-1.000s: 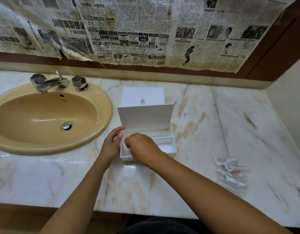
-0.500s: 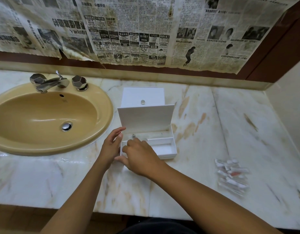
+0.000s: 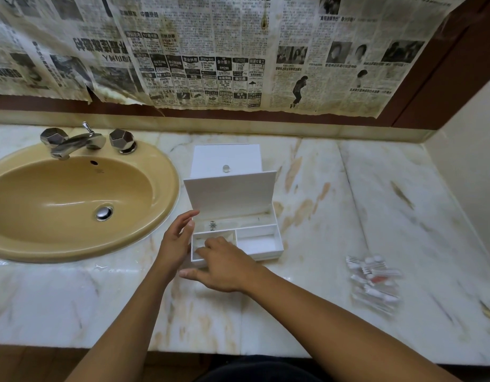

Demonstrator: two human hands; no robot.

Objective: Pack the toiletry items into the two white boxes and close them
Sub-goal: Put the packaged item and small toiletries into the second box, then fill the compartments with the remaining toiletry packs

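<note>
- Open white box (image 3: 261, 244) sits on the marble counter (image 3: 334, 216), just right of the sink. Its lid (image 3: 230, 194) stands up at the back.
- Inside: 3 parts. A long one at the back w/ a small packet (image 3: 214, 225) that has a dark round mark. 2 small ones in front, left & right.
- Right hand (image 3: 224, 264) rests on the box's front left corner. Fingers are spread & mostly straight, tips over the front left part. Can't tell if it holds anything.
- Left hand (image 3: 176, 241) is against the box's left side. Fingers are loose & a bit bent, thumb by the top edge. No firm grip.
- 2nd white box (image 3: 225, 158) is closed, right behind the open one, w/ a small clear knob (image 3: 226, 168) on top.
- Pile of toiletry packets (image 3: 374, 282) lies on the counter, well apart to the right. It's blurry.
- Yellow-tan sink (image 3: 73, 199) w/ a shiny tap (image 3: 73, 140) is on the left.
- Old newspaper (image 3: 210, 51) covers the wall behind.
</note>
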